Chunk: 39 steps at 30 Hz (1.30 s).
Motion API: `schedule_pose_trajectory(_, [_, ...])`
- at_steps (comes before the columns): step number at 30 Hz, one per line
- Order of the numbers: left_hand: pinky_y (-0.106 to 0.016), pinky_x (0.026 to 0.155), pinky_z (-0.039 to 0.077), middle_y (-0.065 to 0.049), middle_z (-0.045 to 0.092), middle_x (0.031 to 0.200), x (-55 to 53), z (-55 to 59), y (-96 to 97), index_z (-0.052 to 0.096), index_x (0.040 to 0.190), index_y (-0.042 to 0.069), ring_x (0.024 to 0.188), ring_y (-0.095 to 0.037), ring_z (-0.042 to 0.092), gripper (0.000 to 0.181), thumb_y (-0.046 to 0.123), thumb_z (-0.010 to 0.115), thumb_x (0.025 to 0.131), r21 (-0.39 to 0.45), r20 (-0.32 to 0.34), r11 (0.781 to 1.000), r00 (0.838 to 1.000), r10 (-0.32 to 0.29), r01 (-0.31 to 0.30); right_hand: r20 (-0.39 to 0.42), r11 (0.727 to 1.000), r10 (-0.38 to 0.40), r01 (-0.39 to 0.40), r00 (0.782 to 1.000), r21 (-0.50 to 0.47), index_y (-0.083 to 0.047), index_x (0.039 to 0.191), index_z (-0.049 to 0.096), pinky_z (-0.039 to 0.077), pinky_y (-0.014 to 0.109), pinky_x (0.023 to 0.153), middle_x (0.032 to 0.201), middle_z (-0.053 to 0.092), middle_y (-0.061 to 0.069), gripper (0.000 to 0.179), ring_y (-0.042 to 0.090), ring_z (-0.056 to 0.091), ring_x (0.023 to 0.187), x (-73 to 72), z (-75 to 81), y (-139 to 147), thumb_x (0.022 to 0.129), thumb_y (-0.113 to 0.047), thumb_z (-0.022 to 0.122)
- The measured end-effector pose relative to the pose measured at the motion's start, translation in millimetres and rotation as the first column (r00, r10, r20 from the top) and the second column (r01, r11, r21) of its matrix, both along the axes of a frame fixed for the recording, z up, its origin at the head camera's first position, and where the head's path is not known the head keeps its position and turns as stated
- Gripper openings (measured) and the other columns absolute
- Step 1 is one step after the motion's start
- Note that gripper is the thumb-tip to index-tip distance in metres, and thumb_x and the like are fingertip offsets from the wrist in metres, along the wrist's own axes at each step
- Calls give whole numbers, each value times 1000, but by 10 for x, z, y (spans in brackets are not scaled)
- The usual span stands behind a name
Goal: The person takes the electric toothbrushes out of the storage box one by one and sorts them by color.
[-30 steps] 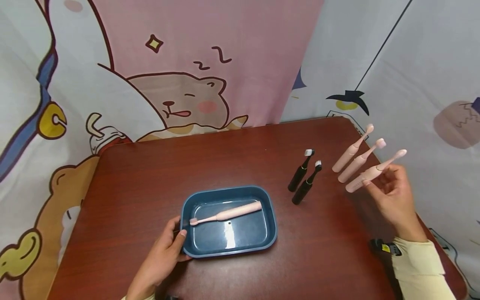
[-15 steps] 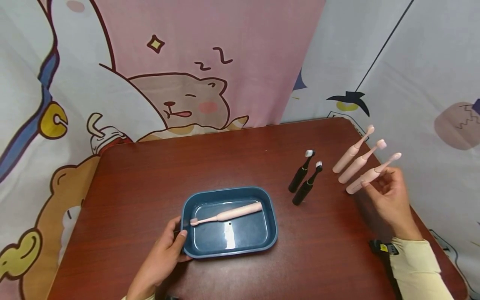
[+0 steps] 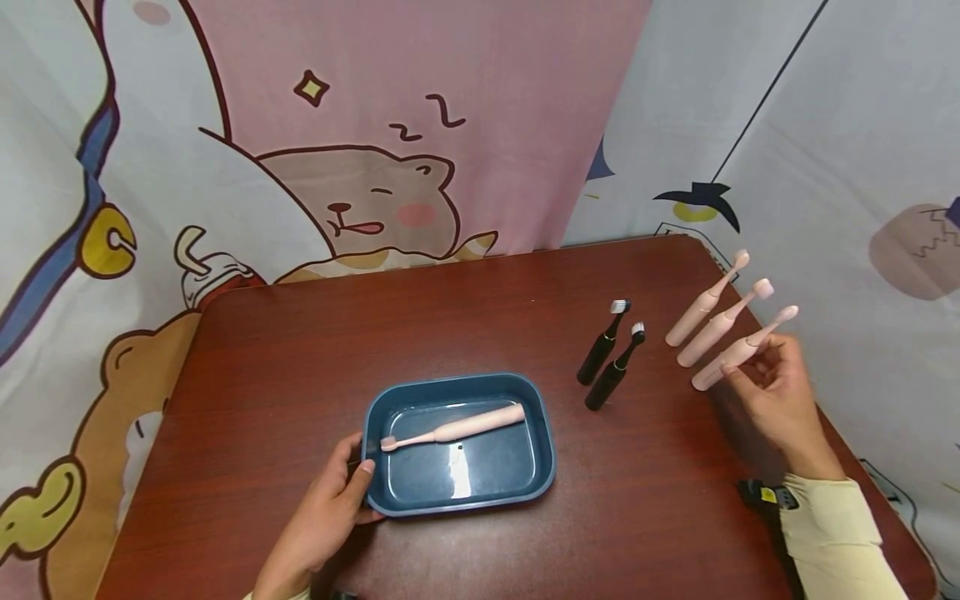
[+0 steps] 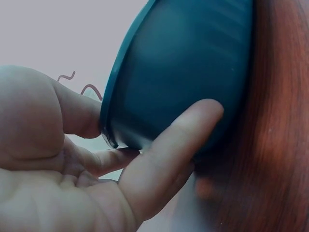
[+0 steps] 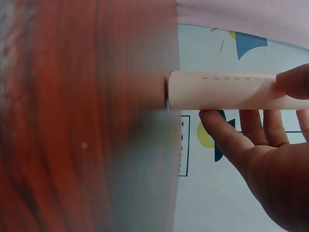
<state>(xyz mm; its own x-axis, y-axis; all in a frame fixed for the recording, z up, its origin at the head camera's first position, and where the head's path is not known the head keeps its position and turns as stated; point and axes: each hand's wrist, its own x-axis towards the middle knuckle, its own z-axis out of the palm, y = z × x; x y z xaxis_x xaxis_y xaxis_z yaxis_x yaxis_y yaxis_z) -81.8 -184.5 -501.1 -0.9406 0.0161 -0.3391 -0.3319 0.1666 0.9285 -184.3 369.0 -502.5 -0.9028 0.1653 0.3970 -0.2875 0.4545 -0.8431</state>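
A blue plastic tray [image 3: 487, 475] stands on the table with a pink electric toothbrush [image 3: 474, 424] lying inside it. My left hand [image 3: 322, 504] grips the tray's left end; in the left wrist view its fingers [image 4: 178, 145] lie along the outer wall [image 4: 193, 58]. At the far right, my right hand [image 3: 780, 404] holds the nearest upright pink electric toothbrush [image 3: 722, 368] by its handle, between thumb and fingers. Its base is right at the tabletop in the right wrist view, where the handle [image 5: 217, 92] shows a row of small marks.
Two more pink electric toothbrushes, the middle one [image 3: 705, 337] and the far one [image 3: 692, 318], stand beside the held one. Two black electric toothbrushes, one behind [image 3: 596, 358] and one in front [image 3: 606, 383], stand between them and the tray. Printed fabric [image 3: 517, 125] hangs behind the table [image 3: 300, 350].
My right hand has shifted slightly left, and the toothbrush it holds has swung more upright, its head moving left and slightly down. The tray and left hand stay in place.
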Motion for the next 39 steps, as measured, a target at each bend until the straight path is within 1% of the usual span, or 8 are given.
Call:
schedule_pose_trajectory(4, [-42,66,61,-22,46,138,5,-2,-3,36,146,13,98,-34,66,40,10,41,107,1,-3,1000,1000,0,0,-1,1000,9,-9,1000,7,0,126,42,51,9,81,106,57,0,50,2,61,96,15,48,-40,84,19,61])
schedule_pose_trajectory(8, [-42,66,61,-22,46,137,6,-3,-7,37,145,13,97,-33,66,39,11,41,106,1,-4,1000,1000,1,-1,11,1000,1,-2,1000,30,-3,129,41,50,8,81,108,57,-2,52,2,61,97,-33,-62,38,85,17,61])
schedule_pose_trajectory(11, [-41,66,61,-22,46,137,2,-4,-9,37,145,14,97,-33,66,39,11,42,107,-2,-2,1000,1000,0,0,4,1000,14,-14,1000,11,-4,130,40,50,7,80,110,57,-2,54,2,61,98,-69,-146,104,85,18,61])
schedule_pose_trajectory(16, [-41,66,61,-22,46,138,-3,-5,-9,36,146,14,97,-32,66,39,12,42,107,-6,0,1000,1000,-2,2,-6,1000,24,-24,1000,8,-4,132,38,50,8,80,111,56,-1,57,2,61,98,-87,-195,131,85,19,61])
schedule_pose_trajectory(21, [-42,66,61,-22,46,137,0,-8,-4,37,146,14,97,-33,66,40,11,42,107,-3,-1,1000,1000,0,0,3,999,12,-12,1000,32,-2,135,38,49,7,83,112,56,-4,59,1,60,100,-72,-180,114,85,17,62])
schedule_pose_trajectory(28, [-41,67,61,-22,46,138,1,-8,-4,36,146,14,97,-32,66,40,12,42,107,-4,5,1000,1000,1,-1,19,999,27,-28,999,34,-5,136,39,49,6,82,113,55,-4,58,2,59,99,-52,-163,101,86,15,62])
schedule_pose_trajectory(33, [-41,67,62,-22,45,139,-4,-1,-2,35,147,13,98,-32,66,40,12,42,107,-13,10,1000,1000,-3,3,51,999,-4,1,999,47,-8,135,41,48,5,82,113,54,-8,55,1,58,100,-52,-147,105,88,12,63])
schedule_pose_trajectory(39, [-42,67,62,-22,45,139,0,-3,1,35,147,14,98,-33,66,40,11,41,107,-7,6,1000,1000,-3,3,71,999,-29,26,997,41,-7,135,42,49,5,79,115,53,-9,54,3,57,100,-55,-146,117,89,9,64])
